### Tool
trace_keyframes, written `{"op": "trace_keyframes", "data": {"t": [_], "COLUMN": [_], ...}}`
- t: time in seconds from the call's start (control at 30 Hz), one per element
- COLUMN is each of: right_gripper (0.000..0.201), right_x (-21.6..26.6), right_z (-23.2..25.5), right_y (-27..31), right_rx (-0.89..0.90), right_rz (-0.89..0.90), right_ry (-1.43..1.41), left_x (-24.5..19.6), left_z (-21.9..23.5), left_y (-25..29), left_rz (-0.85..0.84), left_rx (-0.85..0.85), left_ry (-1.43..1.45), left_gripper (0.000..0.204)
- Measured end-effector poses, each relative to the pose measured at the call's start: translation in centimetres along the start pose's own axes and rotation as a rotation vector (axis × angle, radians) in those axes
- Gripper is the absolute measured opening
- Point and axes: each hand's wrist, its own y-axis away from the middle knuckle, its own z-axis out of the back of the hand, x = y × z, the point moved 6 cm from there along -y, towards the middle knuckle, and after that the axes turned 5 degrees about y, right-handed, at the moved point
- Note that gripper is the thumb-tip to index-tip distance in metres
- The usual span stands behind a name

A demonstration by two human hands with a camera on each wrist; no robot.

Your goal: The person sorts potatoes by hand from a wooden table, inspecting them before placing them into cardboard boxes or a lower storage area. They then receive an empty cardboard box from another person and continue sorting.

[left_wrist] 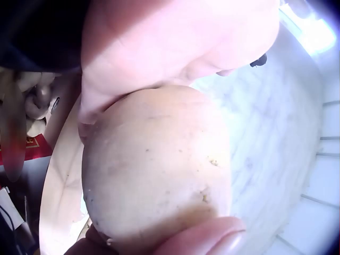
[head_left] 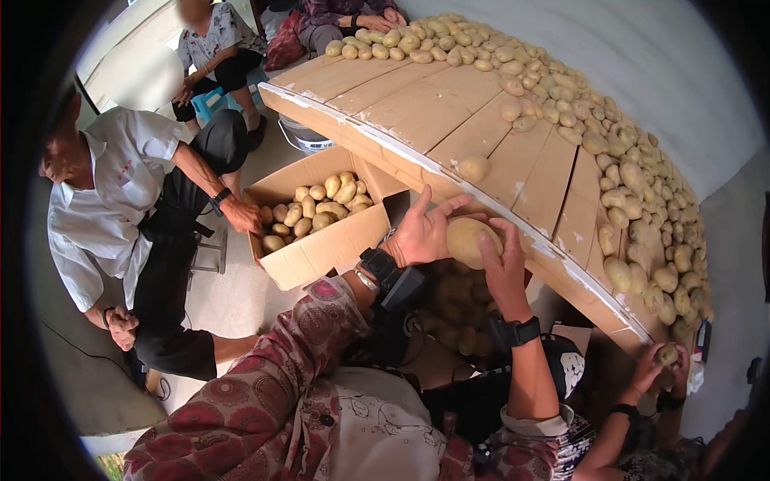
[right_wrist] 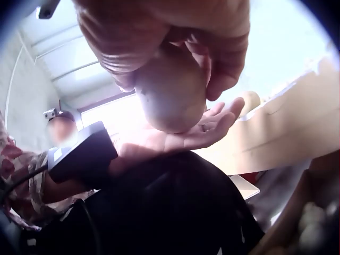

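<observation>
A large pale-yellow potato [head_left: 469,243] is in my right hand [head_left: 508,268], thumb and fingers gripping its sides in front of the wooden table's edge. My left hand [head_left: 423,234] lies palm up beside it, fingers extended. From the right wrist, the potato [right_wrist: 172,98] appears with its lower end against the left palm [right_wrist: 154,143]. Up close in the left wrist view, the potato's skin [left_wrist: 154,159] shows small dark specks and a few brownish pits. Directly below both hands are more potatoes [head_left: 461,313], partly in shadow.
A slanted wooden table [head_left: 481,172] bears a long heap of potatoes [head_left: 561,96]; one loose potato [head_left: 473,167] lies near its edge. Left stands a cardboard box [head_left: 325,244] of potatoes, beside a seated person [head_left: 120,168] reaching into it. Another person's hands [head_left: 659,365] hold a potato at right.
</observation>
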Motion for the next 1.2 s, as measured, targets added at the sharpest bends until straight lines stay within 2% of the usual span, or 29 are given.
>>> {"op": "trace_keyframes", "data": {"t": [0.03, 0.07, 0.1, 0.17, 0.23, 0.27, 0.3, 0.37, 0.43, 0.5, 0.57, 0.67, 0.77, 0.8, 0.87, 0.9, 0.97, 1.07, 1.2], "right_gripper": [0.035, 0.035, 0.035, 0.042, 0.047, 0.047, 0.048, 0.047, 0.047, 0.044, 0.043, 0.045, 0.05, 0.05, 0.05, 0.05, 0.05, 0.057, 0.063], "right_x": [-2.1, -3.2, -3.3, -4.5, -3.7, -2.7, -2.1, -3.8, -4.9, -6.8, -8.7, -9.3, -9.8, -11.3, -13.1, -13.5, -14.6, -13.5, -11.7], "right_z": [0.3, 0.0, 0.1, -0.4, 0.9, 2.1, 3.2, 4.3, 4.8, 4.5, 4.2, 1.5, -0.1, -0.6, -0.8, -0.5, -0.2, -0.2, 0.0], "right_y": [-0.3, 0.2, -0.1, 0.4, -1.1, -2.2, -3.2, -5.9, -9.3, -12.9, -15.9, -18.9, -20.0, -20.6, -21.5, -21.4, -21.0, -20.9, -20.3], "right_rx": [-0.079, 0.05, 0.043, 0.002, 0.022, -0.027, -0.076, -0.102, -0.108, -0.11, -0.087, -0.007, 0.022, 0.026, 0.124, 0.13, 0.219, 0.224, 0.248], "right_rz": [-0.137, -0.423, -0.423, -0.689, -0.636, -0.552, -0.471, -0.484, -0.513, -0.553, -0.574, -0.481, -0.513, -0.516, -0.359, -0.366, -0.542, -0.494, -0.54], "right_ry": [-0.243, -0.39, -0.379, -0.902, -0.924, -0.873, -0.822, -0.78, -0.534, -0.498, -0.275, -0.433, -0.376, -0.38, 0.361, 0.364, 0.138, 0.115, 0.109], "left_x": [0.1, 0.1, 0.1, 0.3, 0.4, 0.8, 0.4, 0.5, 0.3, 0.3, 0.0, -0.2, -0.1, -0.1, 0.1, 0.3, 0.0, 0.1, 0.0], "left_z": [-0.4, -0.6, -0.6, -0.2, -0.2, 0.0, 0.0, -0.3, -0.3, -0.3, -0.4, -0.3, -0.3, -0.1, 0.1, 0.0, -0.2, 0.2, -0.2], "left_y": [0.1, 0.1, 0.0, 0.1, 0.1, 0.1, 0.2, 0.4, 0.6, 0.7, 0.6, 0.9, 1.1, 1.0, 0.9, 1.0, 1.0, 0.9, 0.8], "left_rz": [0.009, 0.017, 0.023, 0.038, 0.112, 0.188, 0.181, 0.25, 0.237, 0.257, 0.244, 0.256, 0.28, 0.279, 0.275, 0.276, 0.285, 0.274, 0.291], "left_rx": [0.006, -0.027, -0.055, -0.032, -0.058, -0.043, -0.036, 0.01, -0.01, -0.003, -0.01, 0.007, -0.028, -0.033, -0.003, -0.004, -0.04, -0.006, -0.02], "left_ry": [0.005, -0.064, -0.129, -0.108, -0.18, -0.2, -0.197, -0.171, -0.182, -0.209, -0.202, -0.178, -0.211, -0.209, -0.182, -0.174, -0.253, -0.214, -0.244], "left_gripper": [0.083, 0.082, 0.08, 0.078, 0.075, 0.071, 0.071, 0.073, 0.071, 0.069, 0.066, 0.062, 0.06, 0.06, 0.058, 0.058, 0.057, 0.057, 0.058]}}
